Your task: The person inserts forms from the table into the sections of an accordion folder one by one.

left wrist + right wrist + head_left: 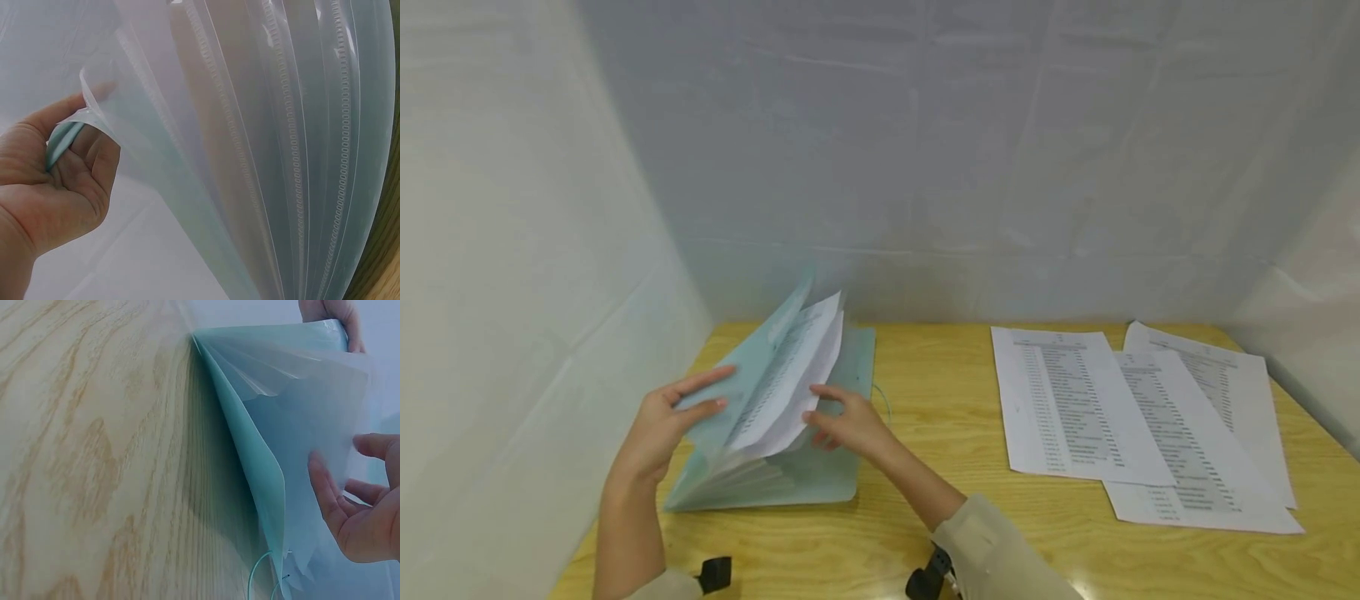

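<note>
A pale green translucent expanding file folder (831,481) stands fanned open at the left of the table. My left hand (651,429) grips its lifted front cover (758,360), the fingers curled round the edge in the left wrist view. Several clear pockets (294,150) spread out beside that hand. A white printed sheet (782,375) shows in the front part of the folder. My right hand (853,423) pinches the free edge of a pocket leaf (340,400) next to the sheet, with fingers on either side. A thin green cord (252,575) hangs from the folder's back edge.
Three printed sheets lie on the right of the wooden table (940,400): a left one (1060,400), a middle one (1195,450) and a rear one (1247,400), overlapping. White sheeting (925,167) walls the back and sides. Black wrist devices (927,577) show near the front.
</note>
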{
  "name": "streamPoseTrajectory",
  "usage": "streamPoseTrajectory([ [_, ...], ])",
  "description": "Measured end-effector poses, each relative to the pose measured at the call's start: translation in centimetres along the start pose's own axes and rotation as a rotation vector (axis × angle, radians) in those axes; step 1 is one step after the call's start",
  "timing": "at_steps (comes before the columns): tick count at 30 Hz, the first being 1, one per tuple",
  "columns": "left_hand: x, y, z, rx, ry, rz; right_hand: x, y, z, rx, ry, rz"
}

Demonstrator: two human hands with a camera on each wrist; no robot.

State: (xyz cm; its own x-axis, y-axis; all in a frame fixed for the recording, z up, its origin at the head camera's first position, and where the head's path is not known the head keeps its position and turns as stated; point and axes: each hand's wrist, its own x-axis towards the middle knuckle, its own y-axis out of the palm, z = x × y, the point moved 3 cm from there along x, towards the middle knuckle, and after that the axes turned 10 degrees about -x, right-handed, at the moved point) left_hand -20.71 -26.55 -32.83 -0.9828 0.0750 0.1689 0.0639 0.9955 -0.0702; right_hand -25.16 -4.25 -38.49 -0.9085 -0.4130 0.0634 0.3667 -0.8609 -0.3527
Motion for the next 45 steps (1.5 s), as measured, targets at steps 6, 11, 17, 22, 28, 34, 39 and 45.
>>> streamPoseTrajectory([
  [6, 0.0, 0.0, 0.0, -0.001, -0.001, -0.008, -0.2, -1.3, -0.1, 0.037, -0.013, -0.067],
  [11, -0.1, -0.3, -0.1, 0.017, 0.008, -0.025, -0.5, -2.5, -0.3, 0.055, -0.022, -0.089],
  [17, -0.2, -0.5, -0.1, 0.012, 0.006, -0.035, -1.9, -4.6, 0.3, 0.071, -0.035, -0.119],
  [22, -0.2, -0.8, -0.1, 0.023, -0.003, -0.047, -3.4, -6.8, 1.1, 0.064, -0.038, -0.183],
  [28, -0.2, -1.0, -0.1, 0.018, 0.005, -0.049, -3.2, -10.0, -2.4, 0.035, -0.023, -0.279],
  [34, -0.3, -1.1, -0.1, 0.023, 0.005, -0.052, -4.8, -13.9, -4.0, -0.022, 0.010, -0.301],
  [39, -0.3, -1.2, -0.1, 0.019, 0.005, -0.055, -6.2, -17.4, -5.3, 0.006, 0.039, -0.320],
  [45, -0.3, -1.3, 0.0, 0.010, 0.016, -0.051, -8.1, -21.2, -5.8, -0.003, 0.064, -0.371],
])
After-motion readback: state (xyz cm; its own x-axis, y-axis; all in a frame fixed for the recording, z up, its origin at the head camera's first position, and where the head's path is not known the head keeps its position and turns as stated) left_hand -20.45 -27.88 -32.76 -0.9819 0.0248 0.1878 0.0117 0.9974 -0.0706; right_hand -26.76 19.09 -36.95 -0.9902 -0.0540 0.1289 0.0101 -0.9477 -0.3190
